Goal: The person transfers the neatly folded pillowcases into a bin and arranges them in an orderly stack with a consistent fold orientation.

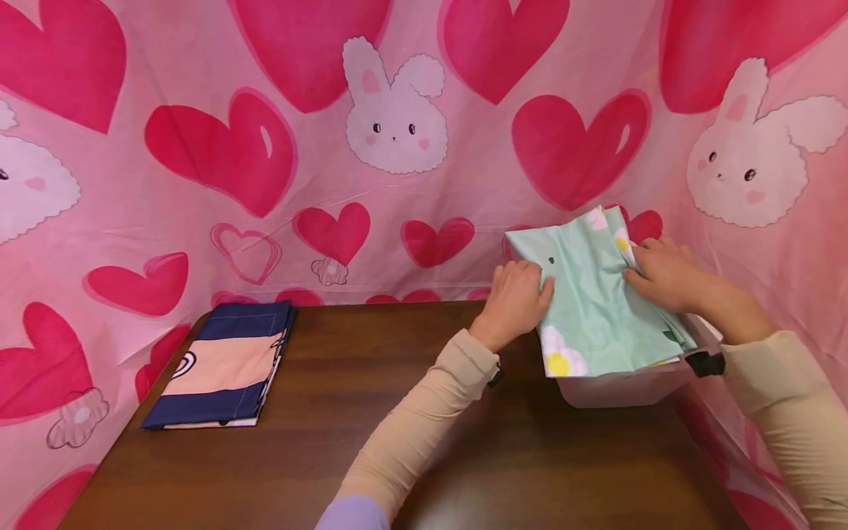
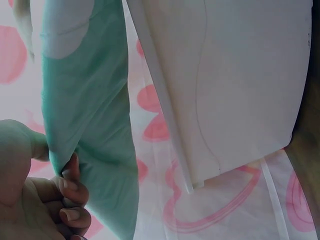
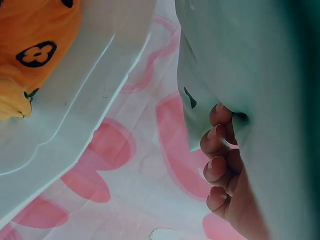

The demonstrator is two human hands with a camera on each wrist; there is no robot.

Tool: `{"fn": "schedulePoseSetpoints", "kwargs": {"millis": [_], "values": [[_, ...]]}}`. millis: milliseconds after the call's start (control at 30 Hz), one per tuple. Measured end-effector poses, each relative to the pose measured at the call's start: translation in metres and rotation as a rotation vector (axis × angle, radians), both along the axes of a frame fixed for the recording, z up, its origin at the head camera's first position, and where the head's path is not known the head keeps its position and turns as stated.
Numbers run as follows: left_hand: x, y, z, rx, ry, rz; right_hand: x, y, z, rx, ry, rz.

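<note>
L hand (image 1: 513,298) & R hand (image 1: 665,274) pinch green cloth (image 1: 589,294) over tub (image 1: 616,391)
Cloth cd snag on rim (image 2: 167,112) if lowered crooked.

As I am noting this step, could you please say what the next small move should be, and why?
Probably carry the mint floral cloth left and lower it onto the wooden tabletop: the left hand and right hand hold it above the white bin, and bare wood lies beside the folded navy-and-peach cloth.
</note>
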State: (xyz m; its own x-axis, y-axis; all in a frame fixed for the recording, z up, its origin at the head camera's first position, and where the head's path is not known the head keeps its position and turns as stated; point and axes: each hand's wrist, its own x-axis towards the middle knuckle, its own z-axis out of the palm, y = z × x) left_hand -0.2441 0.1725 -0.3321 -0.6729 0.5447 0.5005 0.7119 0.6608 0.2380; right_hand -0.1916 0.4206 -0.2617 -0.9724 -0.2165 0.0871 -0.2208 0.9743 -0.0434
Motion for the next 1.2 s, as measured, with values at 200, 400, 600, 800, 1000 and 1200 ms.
{"fn": "schedulePoseSetpoints", "kwargs": {"millis": [200,400,600,800,1000,1200], "values": [[0.001,0.009,0.0,0.01,-0.005,-0.008,0.002,0.007,0.005,0.0,-0.011,-0.028],[0.001,0.014,-0.001,0.006,-0.022,-0.005,0.003,0.012,0.004,-0.007,-0.02,-0.055],[0.0,0.019,-0.003,0.006,-0.017,0.005,0.003,0.014,0.004,-0.008,-0.007,-0.069],[0.001,0.025,-0.004,0.015,-0.006,0.003,0.002,0.02,0.006,0.02,0.018,-0.094],[-0.005,0.03,-0.009,0.025,0.037,0.019,0.002,0.025,0.01,0.021,0.043,-0.098],[-0.008,0.039,-0.01,0.053,0.036,-0.006,0.002,0.03,0.018,0.022,0.085,-0.1]]}}
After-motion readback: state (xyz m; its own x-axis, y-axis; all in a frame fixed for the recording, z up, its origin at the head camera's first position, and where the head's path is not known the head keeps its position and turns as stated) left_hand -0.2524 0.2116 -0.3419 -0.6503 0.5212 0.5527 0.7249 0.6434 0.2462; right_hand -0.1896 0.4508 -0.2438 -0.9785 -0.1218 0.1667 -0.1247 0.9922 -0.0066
